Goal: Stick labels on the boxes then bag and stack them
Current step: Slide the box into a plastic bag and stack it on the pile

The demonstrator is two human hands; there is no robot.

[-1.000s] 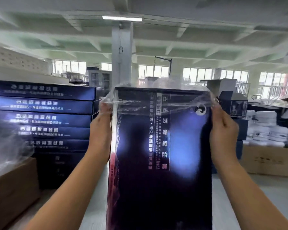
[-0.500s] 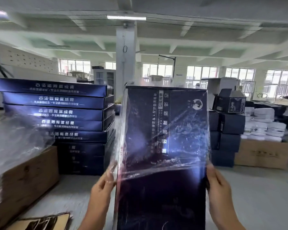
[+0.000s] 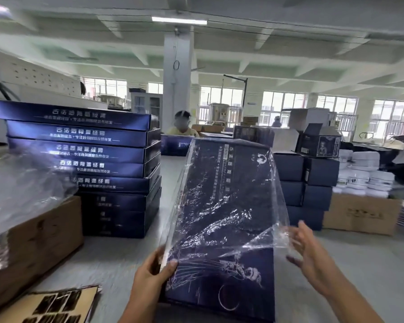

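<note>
One box (image 3: 219,285) is mostly bagged, left grip (image 3: 151,275) clamped on its edge, right grip (image 3: 313,254) spread open, stacking undone.

The stacked dark-blue boxes (image 3: 79,150) at the left of the frame carry white Chinese lettering on their sides, beginning 古法; the rest is blurred. The bagged box (image 3: 229,206) at centre bears similar print, unreadable.

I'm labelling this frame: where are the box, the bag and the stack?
box (image 3: 219,287), head view, bare lower front.
bag (image 3: 231,194), head view, wrinkled film over box front.
stack (image 3: 84,167), head view, fourth box's side.
</note>
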